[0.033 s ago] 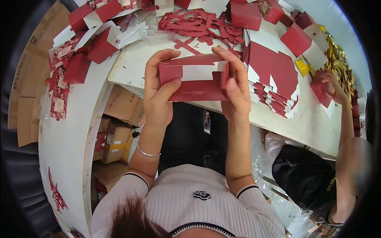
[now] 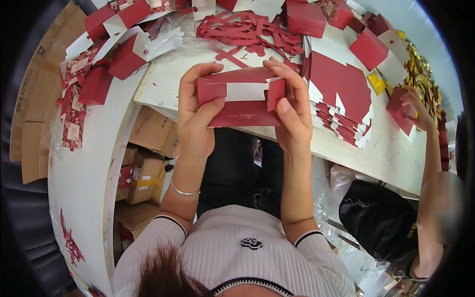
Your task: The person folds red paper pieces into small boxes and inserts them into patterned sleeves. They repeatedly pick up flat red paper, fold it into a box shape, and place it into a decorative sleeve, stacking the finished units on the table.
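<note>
A red folding paper box (image 2: 246, 111) with a white inside is held up between my two hands, above the table's near edge. My left hand (image 2: 197, 101) wraps its left end, the thumb pressing on the left flap and the fingers behind. My right hand (image 2: 296, 106) grips the other end, its thumb at the right flap's lower corner. Both side flaps lean inward over the opening, where the white inside shows. The box's back and underside are hidden.
Red paper strips (image 2: 252, 29) lie in a heap beyond my hands. Flat red box blanks (image 2: 339, 84) are stacked to the right. Made-up red boxes (image 2: 96, 85) stand at the left. A co-worker's hand (image 2: 418, 106) holds a red box at the far right, near gold packets (image 2: 423, 74).
My right thumb has shifted slightly inward against the right flap, and that flap leans further over the opening. The co-worker's hand and box have turned a little.
</note>
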A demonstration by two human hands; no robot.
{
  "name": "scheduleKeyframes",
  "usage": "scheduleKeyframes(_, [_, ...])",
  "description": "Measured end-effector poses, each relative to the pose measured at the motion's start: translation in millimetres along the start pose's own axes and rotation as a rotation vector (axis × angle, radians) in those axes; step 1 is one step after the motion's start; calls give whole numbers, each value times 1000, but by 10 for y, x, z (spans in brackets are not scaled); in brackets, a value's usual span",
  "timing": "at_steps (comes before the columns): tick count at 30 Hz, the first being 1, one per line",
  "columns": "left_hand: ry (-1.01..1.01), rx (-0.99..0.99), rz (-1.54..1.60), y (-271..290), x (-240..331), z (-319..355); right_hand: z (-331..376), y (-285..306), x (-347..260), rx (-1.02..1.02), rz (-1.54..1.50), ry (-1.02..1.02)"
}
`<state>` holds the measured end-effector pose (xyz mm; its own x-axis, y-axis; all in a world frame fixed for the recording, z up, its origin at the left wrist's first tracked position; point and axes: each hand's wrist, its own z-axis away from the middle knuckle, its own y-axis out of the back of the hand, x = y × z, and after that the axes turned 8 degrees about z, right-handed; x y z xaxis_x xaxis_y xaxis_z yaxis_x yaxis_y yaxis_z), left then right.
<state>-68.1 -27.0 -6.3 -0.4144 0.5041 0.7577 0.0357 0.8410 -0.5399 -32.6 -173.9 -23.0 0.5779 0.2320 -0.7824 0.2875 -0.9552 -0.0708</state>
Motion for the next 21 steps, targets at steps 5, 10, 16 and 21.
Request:
scheduleKeyframes(5, [-58, -49, 21, 79, -75, -20, -10, -93, -17, 90, 13, 1])
scheduleKeyframes(10, [-177, -270, -294, 170, -53, -78, 21, -64, 35, 126, 43, 83])
scheduleKeyframes(16, [-247, -266, -463, 147, -41, -81, 6, -153, -38, 152, 313, 120])
scheduleKeyframes(21, [-301, -218, -523, 158, -132, -67, -34, -119, 27, 109, 422, 152])
